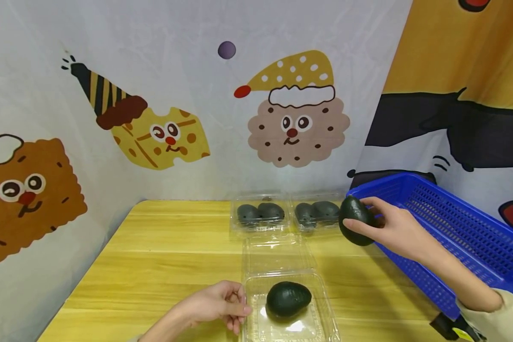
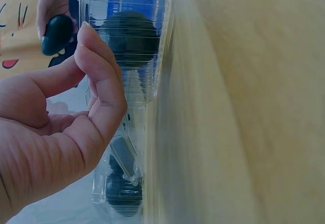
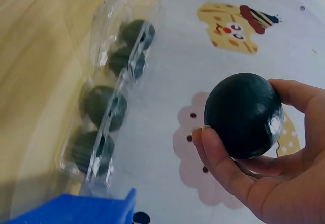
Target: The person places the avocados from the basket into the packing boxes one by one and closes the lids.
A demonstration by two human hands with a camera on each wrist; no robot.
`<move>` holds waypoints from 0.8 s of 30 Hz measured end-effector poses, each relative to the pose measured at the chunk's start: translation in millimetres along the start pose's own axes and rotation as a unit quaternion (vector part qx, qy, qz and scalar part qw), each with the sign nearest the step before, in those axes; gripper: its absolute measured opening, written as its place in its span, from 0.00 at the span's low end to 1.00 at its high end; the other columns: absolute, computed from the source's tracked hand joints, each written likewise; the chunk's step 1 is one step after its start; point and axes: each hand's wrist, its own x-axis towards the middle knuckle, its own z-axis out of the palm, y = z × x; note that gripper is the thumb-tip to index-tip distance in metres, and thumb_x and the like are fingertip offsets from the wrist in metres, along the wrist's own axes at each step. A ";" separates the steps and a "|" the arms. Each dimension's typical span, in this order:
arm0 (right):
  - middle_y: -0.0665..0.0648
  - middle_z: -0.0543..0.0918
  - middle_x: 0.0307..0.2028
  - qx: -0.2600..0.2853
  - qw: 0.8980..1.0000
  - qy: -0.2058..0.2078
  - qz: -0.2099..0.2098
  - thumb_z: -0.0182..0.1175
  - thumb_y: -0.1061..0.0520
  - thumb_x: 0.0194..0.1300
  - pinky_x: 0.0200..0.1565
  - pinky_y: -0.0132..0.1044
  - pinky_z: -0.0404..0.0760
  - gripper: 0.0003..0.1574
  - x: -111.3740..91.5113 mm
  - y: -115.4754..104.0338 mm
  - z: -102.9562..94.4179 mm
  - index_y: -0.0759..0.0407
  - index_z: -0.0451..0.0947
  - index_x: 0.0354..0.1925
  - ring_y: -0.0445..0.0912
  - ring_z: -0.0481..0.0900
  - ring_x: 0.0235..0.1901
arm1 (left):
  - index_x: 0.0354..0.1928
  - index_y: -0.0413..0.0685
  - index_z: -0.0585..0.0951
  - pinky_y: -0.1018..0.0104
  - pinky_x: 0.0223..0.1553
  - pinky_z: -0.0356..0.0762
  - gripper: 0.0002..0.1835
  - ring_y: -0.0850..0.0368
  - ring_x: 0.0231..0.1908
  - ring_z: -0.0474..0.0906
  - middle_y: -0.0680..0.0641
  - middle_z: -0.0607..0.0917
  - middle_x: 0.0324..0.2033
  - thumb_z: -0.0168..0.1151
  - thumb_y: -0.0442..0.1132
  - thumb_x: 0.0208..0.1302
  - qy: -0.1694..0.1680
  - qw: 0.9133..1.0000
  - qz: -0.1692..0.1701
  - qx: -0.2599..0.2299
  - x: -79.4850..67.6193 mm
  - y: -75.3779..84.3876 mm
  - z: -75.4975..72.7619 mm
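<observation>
My right hand (image 1: 395,228) grips a dark green avocado (image 1: 356,220) in the air, left of the blue basket's near corner. Thumb and fingers wrap its sides in the right wrist view. My left hand (image 1: 220,304) pinches the left rim of an open clear plastic clamshell box (image 1: 325,308) with thumb and forefinger. One avocado (image 1: 288,299) lies on its side in the box's base. The box's lid (image 1: 278,251) is folded back flat, away from me. In the left wrist view the fingertips meet at the box's edge.
Two closed clamshell boxes, a left one (image 1: 260,228) and a right one (image 1: 301,227), stand by the back wall, each with avocados inside. A blue plastic basket (image 1: 436,280) is on the right. Below it lies a black object (image 1: 446,327), cut off. A cartoon-print cloth (image 1: 175,71) hangs behind the wooden table (image 1: 154,256).
</observation>
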 end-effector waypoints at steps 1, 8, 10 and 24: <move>0.60 0.80 0.43 0.004 1.000 -0.002 -0.003 0.57 0.32 0.56 0.30 0.38 0.78 0.44 -0.9 -1.0 3.0 0.59 0.64 0.59 0.52 0.79 0.40 | 0.34 0.34 0.71 0.75 0.23 0.76 0.10 0.58 0.21 0.78 0.46 0.80 0.24 0.58 0.35 0.62 0.000 1.000 0.000 0.000 0.1 -0.1 0.0; 0.54 0.81 0.38 0.012 1.000 -0.022 -0.010 0.58 0.32 0.55 0.29 0.36 0.77 0.41 -4.9 -8.3 22.7 0.55 0.66 0.57 0.45 0.79 0.37 | 0.34 0.34 0.71 0.75 0.23 0.76 0.10 0.59 0.21 0.78 0.46 0.80 0.24 0.58 0.36 0.62 0.001 1.000 0.000 0.001 0.0 -0.8 -0.5; 0.54 0.80 0.37 0.019 0.999 -0.031 -0.011 0.59 0.32 0.54 0.29 0.36 0.77 0.42 -5.5 -10.0 28.6 0.56 0.66 0.58 0.44 0.78 0.36 | 0.34 0.34 0.71 0.75 0.23 0.75 0.10 0.59 0.21 0.78 0.46 0.80 0.24 0.58 0.36 0.62 0.000 1.000 0.000 -0.001 -0.1 -0.8 -0.4; 0.51 0.78 0.33 0.072 0.993 -0.091 -0.032 0.63 0.35 0.52 0.24 0.32 0.77 0.35 -20.0 -19.3 75.6 0.54 0.70 0.50 0.42 0.77 0.27 | 0.34 0.35 0.71 0.75 0.22 0.75 0.09 0.59 0.21 0.78 0.47 0.79 0.23 0.58 0.36 0.62 -0.003 1.000 0.003 0.000 -0.3 -1.0 -0.8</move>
